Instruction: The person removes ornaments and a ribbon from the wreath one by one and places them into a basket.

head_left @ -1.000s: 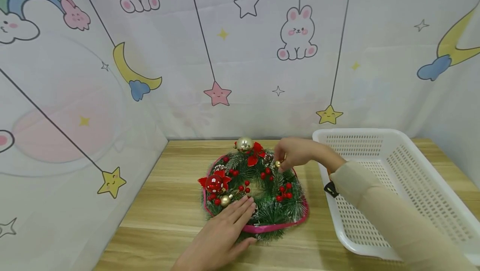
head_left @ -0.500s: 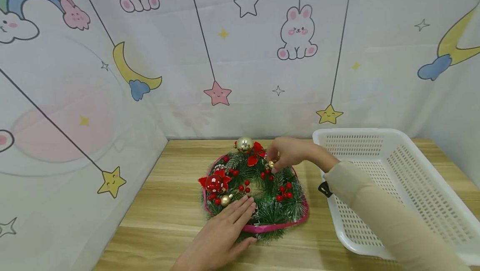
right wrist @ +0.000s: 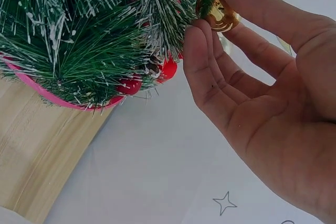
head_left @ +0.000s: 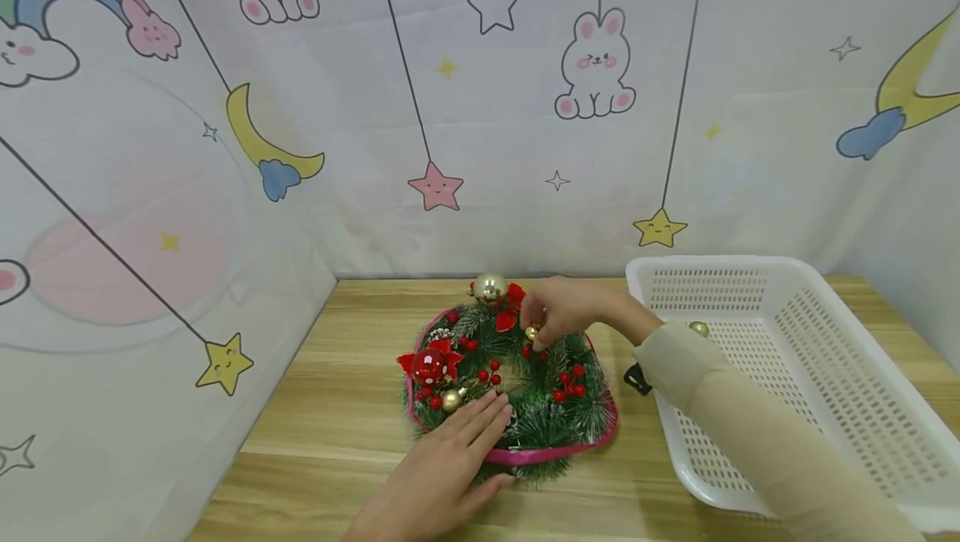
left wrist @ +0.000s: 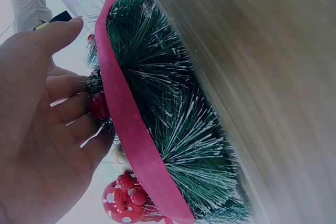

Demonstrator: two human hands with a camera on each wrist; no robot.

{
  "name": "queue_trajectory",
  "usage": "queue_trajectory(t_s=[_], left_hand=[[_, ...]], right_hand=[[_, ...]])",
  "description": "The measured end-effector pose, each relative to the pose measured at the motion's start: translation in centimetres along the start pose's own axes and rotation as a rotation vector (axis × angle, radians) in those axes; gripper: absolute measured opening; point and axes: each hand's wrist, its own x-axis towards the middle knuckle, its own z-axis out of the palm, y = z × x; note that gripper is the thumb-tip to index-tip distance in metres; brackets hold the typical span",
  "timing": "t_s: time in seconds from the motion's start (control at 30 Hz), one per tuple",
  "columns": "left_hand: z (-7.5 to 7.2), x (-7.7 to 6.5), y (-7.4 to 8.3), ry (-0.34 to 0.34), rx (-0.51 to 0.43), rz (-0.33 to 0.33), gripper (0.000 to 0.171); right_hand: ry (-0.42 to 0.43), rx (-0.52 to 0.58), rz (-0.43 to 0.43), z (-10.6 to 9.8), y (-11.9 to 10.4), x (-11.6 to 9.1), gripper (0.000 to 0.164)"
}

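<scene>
A green Christmas wreath [head_left: 551,421] with a pink ribbon [head_left: 525,458] lies on the wooden table, dressed with red berries [head_left: 568,383], pinecones and a red spotted ball [head_left: 428,367]. My left hand [head_left: 450,467] rests on its near side with fingers extended; in the left wrist view the fingers [left wrist: 79,106] reach over the ribbon edge. Above the wreath's back right part, my right hand [head_left: 566,308] pinches a small gold bauble [right wrist: 217,11] between thumb and fingertips. The bauble is close against the green needles there. A larger gold ball [head_left: 491,288] sits at the wreath's back.
On the right stands a white perforated basket [head_left: 686,475], with a gold ball [head_left: 699,328] showing in it beyond the right sleeve [head_left: 735,409]. A smaller gold ball [head_left: 452,400] is on the wreath's left. A printed curtain [head_left: 480,150] hangs behind the table.
My right hand has moved left across the wreath, toward its inner ring, with the gold bauble. The gold ball in the basket has come into view from behind the sleeve. The left hand stays put.
</scene>
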Motion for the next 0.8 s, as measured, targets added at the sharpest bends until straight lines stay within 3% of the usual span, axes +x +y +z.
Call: queue_trajectory(t_s=[0.53, 0.8], left_hand=[[0.12, 0.03, -0.08, 0.011, 0.002, 0.003, 0.069], [0.05, -0.03, -0.10, 0.038, 0.015, 0.017, 0.069]], right_hand=[[0.029, 0.004, 0.024, 0.39, -0.82, 1.01, 0.029], [0.083, 0.050, -0.027, 0.09, -0.84, 0.84, 0.025]])
